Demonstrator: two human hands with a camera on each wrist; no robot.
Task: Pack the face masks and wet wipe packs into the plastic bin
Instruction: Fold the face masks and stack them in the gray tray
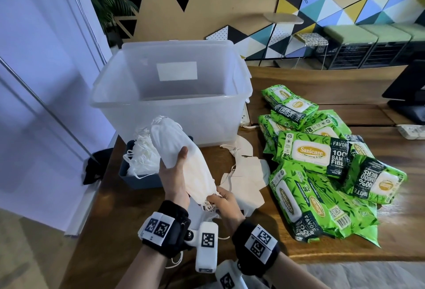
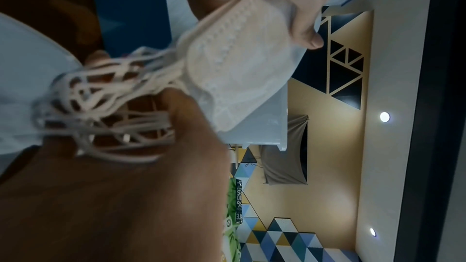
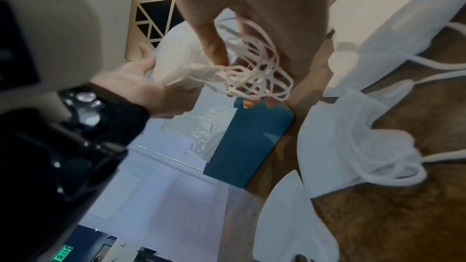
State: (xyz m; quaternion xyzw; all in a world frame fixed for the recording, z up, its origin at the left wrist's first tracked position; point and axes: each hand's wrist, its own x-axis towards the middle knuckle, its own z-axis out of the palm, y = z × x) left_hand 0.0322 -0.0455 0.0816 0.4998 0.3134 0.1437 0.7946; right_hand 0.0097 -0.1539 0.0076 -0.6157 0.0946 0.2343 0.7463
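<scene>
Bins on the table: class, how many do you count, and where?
2. The clear bin stands at the table's far left; the blue bin, full of masks, sits right in front of it. No others show.

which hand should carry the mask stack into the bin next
Left, probably. The left hand already grips the body of the mask stack and sits nearer the plastic bin. The right hand only pinches the ear loops at the near end.

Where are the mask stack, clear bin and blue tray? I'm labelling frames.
mask stack (image 1: 181,162): head view, middle of its top mask.
clear bin (image 1: 165,105): head view, near rim.
blue tray (image 1: 140,180): head view, front wall.
</scene>
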